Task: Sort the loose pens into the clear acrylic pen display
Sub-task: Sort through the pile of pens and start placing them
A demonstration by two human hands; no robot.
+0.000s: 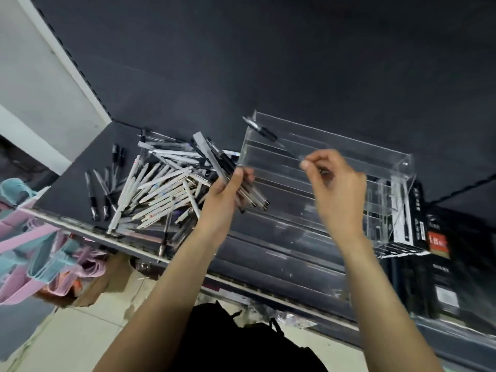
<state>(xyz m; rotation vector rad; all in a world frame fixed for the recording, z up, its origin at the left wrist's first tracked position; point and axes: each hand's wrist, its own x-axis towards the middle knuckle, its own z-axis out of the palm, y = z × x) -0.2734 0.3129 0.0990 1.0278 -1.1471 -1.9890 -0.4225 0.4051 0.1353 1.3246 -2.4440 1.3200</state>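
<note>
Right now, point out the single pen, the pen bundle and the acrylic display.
single pen [264, 132], head view, dark grip section.
pen bundle [251, 196], head view, barrels below left fingers.
acrylic display [346, 146], head view, upper back wall.

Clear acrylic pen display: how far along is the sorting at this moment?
Early. The clear acrylic pen display shows no sorted pens in its tiers. In hand: the right hand pinches one black pen over the top tier; the left hand grips a bundle of dark pens. Left: the pile of white and black pens.
</note>
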